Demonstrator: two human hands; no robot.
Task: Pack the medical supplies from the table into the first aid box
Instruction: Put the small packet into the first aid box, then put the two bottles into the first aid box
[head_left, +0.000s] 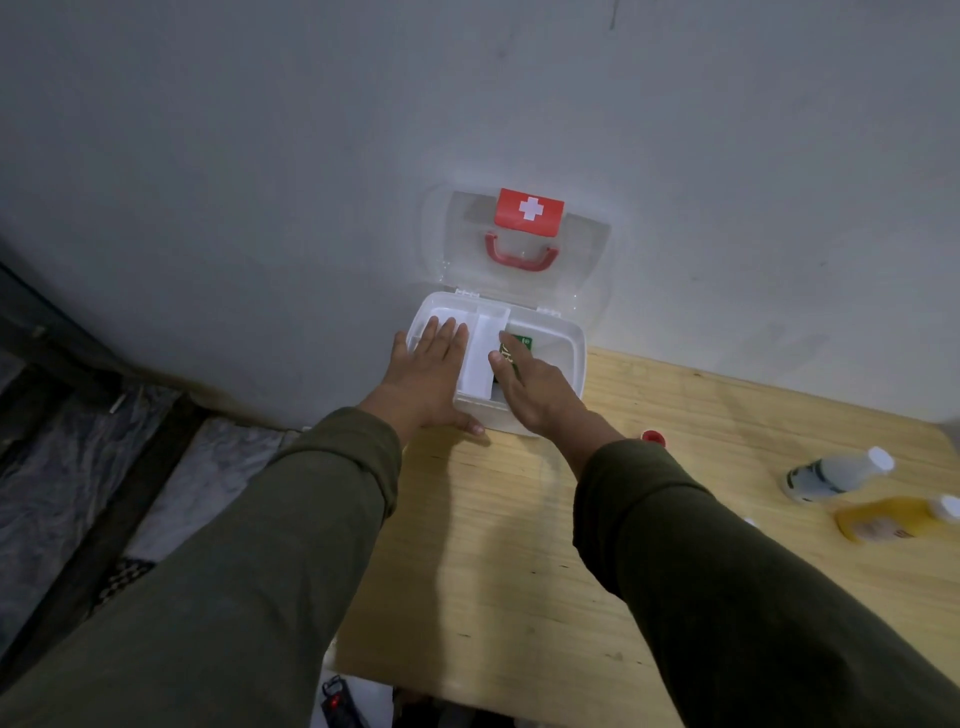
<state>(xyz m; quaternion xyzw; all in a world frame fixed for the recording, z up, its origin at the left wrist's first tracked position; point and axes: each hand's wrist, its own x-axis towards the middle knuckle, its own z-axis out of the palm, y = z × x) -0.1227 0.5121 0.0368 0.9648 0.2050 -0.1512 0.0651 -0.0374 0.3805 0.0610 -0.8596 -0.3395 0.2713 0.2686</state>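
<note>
The white first aid box (563, 338) stands open at the table's far left corner, its clear lid (587, 249) with a red cross label and red handle leaning on the wall. A white insert tray (480, 358) sits inside. My left hand (431, 374) lies flat on the box's left side, fingers straight, thumb on the table by the front wall. My right hand (530, 387) reaches into the right compartment, fingers on a green packet (521, 344). Whether they pinch it I cannot tell.
On the wooden table (519, 571) at the right lie a clear bottle with a white cap (836, 473) and a yellow bottle (893, 517). A small red cap (653, 438) shows behind my right wrist. The table's left edge drops to a dark floor.
</note>
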